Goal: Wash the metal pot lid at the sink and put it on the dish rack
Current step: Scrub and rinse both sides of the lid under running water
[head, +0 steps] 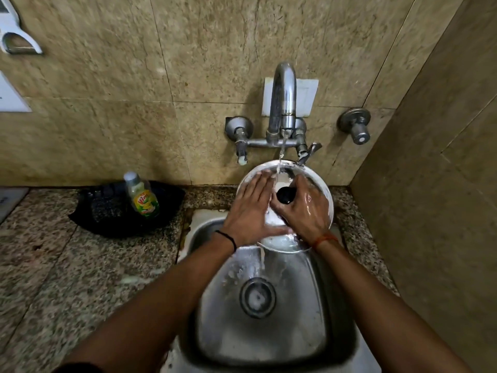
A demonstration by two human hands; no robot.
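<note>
**Lid under the running tap**

Both forearms reach forward over the sink (269,332), the wrists meeting at its far end. The left hand (251,211) lies flat and open, fingers spread together across the left half of the metal pot lid (321,188), palm pressed to its wet surface. The right hand (304,208) is curled round the lid's black knob (285,195), thumb and fingers closed on it, its back glistening with water. The lid is held tilted above the far rim of the sink, directly below the tap (282,103); a thin stream of water (281,152) falls onto its far edge between the two hands. On the counter (67,265) to the left, well apart from the hands, a bottle of dish soap (141,195) stands in a black basket (113,211).
</note>
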